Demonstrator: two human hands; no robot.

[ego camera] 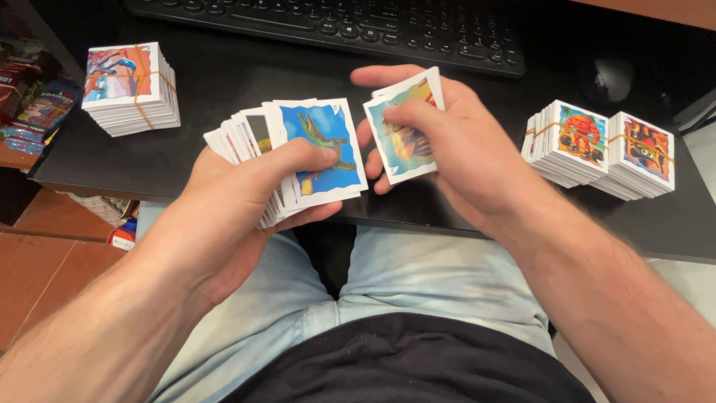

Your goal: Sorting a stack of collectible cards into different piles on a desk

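My left hand (239,198) grips a fanned stack of picture cards (298,153); my thumb presses on the top card, which shows a green creature on blue. My right hand (440,142) holds a few separate cards (399,145) just to the right of the fan, with the front one showing a yellow figure on blue. Both hands hover above the front edge of a black desk (224,82), over my lap in light jeans.
A rubber-banded card stack (130,86) lies at the desk's left. Two more banded stacks (570,142) (645,153) sit side by side at the right. A black keyboard (335,22) and a mouse (608,78) lie at the back. Coloured packets (33,97) lie far left.
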